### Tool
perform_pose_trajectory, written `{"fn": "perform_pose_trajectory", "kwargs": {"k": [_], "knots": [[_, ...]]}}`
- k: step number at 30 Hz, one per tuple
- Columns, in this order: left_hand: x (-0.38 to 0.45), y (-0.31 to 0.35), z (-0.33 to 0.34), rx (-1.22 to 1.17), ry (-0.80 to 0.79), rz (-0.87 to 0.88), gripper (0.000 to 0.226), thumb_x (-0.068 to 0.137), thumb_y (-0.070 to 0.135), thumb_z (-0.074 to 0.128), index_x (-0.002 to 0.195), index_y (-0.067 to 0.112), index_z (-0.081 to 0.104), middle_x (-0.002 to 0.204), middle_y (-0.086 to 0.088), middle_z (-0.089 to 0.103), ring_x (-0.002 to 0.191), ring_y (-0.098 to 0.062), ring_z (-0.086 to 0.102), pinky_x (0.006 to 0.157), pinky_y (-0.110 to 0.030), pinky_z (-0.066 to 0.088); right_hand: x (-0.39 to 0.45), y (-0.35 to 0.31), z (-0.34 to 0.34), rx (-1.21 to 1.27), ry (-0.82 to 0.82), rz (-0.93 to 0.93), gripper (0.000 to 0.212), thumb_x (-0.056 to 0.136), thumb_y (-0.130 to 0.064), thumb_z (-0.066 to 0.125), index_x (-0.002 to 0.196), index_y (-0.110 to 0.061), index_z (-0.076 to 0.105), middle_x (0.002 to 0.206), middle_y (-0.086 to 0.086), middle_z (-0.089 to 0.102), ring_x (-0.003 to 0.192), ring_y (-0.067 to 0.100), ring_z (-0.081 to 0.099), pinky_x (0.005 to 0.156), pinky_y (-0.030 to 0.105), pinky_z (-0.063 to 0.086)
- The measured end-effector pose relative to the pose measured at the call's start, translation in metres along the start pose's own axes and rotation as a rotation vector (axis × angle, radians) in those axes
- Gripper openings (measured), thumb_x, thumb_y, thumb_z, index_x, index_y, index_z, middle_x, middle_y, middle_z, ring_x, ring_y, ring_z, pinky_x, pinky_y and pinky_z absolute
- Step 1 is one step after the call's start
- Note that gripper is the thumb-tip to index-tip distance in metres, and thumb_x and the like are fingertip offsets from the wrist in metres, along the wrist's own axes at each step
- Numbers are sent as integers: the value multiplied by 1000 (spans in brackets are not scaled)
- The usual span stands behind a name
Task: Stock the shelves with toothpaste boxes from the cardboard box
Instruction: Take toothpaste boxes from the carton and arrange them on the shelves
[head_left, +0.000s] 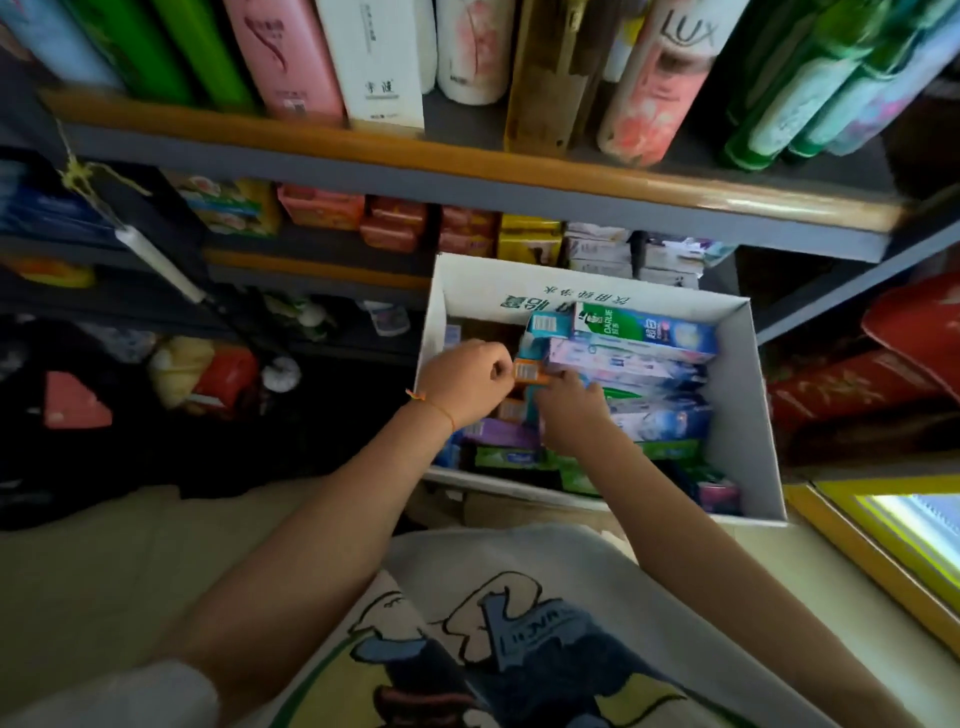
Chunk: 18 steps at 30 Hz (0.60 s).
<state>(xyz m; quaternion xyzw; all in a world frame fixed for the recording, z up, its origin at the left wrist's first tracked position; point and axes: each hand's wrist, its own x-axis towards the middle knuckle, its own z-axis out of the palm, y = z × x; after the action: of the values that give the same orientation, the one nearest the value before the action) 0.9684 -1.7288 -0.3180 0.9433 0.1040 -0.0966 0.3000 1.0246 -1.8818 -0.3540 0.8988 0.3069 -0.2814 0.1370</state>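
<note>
Dim overall, with the lower shelves (311, 270) and the left floor sunk in deep shadow. Brightest is a glaring window (914, 525) at lower right (nearly blown out). Wide-angle bending curves the shelf edges; bottles (660, 78) up top look soft and smeared.

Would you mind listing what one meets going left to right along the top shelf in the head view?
Green bottles → pink bottle → white box → white bottle → brown box → LUX bottle → green and blue bottles.
</note>
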Motion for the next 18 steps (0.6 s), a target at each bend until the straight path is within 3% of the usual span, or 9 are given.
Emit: {"fn": "perform_pose_trajectory", "kwargs": {"k": [6,9,12,15,18], "knots": [[-22,16,11,-133,-10,-212,24,94,20,53,113,21,67,102,4,62,97,-15,60,85,-34,50,-10,18,-16,81,167,-127,34,84,-37,65,115,-23,61,122,5,55,121,30,44,99,48,38],[-25,25,12,-379,-55,-303,36,90,17,61,126,19,56,112,-2,60,97,-14,59,84,-30,49,-23,34,-46,629,384,-238,21,79,-34,70,96,-24,64,100,-7,66,98,19,58,86,36,51],[-25,40,14,-685,-130,-276,50,86,20,75,128,23,48,118,-2,59,100,-10,61,82,-24,54,-44,46,-82,1045,523,-249,28,81,-23,74,105,-19,60,81,-12,59,72,2,52,63,13,42],[-24,44,17,-684,-23,-207,67,76,37,82,133,27,49,125,8,63,113,-11,61,94,-35,53,-49,57,-95,1253,588,-134,31,85,-27,74,107,-17,55,81,-7,57,68,7,52,55,14,40],[-24,44,16,-595,8,-188,60,77,39,82,128,31,51,123,9,64,110,-10,62,94,-37,54,-48,66,-87,1504,564,18,32,88,-33,71,106,-12,54,89,1,65,74,12,64,54,15,50]]}}
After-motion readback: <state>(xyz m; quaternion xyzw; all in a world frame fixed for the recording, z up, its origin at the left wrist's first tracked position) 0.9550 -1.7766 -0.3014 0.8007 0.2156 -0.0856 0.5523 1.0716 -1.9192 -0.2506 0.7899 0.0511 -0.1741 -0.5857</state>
